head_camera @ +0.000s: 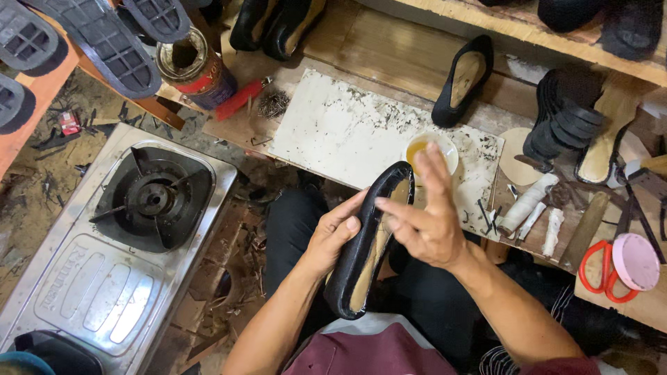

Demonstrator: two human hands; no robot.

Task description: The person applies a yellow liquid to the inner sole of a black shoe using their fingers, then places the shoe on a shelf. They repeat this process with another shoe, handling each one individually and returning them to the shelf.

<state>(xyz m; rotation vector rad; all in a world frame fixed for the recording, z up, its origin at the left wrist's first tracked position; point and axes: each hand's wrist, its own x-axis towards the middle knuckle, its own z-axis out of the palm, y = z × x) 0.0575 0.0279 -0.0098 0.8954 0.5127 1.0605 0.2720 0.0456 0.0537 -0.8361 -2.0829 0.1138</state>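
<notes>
**A:** Head view, looking straight down: the black flat shoe (368, 239) is up off the counter (389, 66), over the lap and just on the near side of the small cup of amber glue (432, 151). Take that cup as our landmark.

**B:** And the hands?

**A:** Left hand (332, 236) is closed around the shoe's outer edge, thumb pressed on the rim, holding it tilted so the tan insole faces up. Right hand (425, 221) is open, gripping nothing, fingers spread above the insole, between shoe and cup.

**B:** Good form, would you say?

**A:** I'd judge so. A steady left grip lets the fingertips work evenly along the lining; keep the shoe close to the cup so nothing drips on the way.

**B:** Anything near?

**A:** Left of the cup, the stained white board (333, 132). Behind it, a second black flat (464, 80). Well to its right, red-handled scissors (603, 274). Far left of the cup, a single-burner gas stove (132, 229) on the floor.
</notes>
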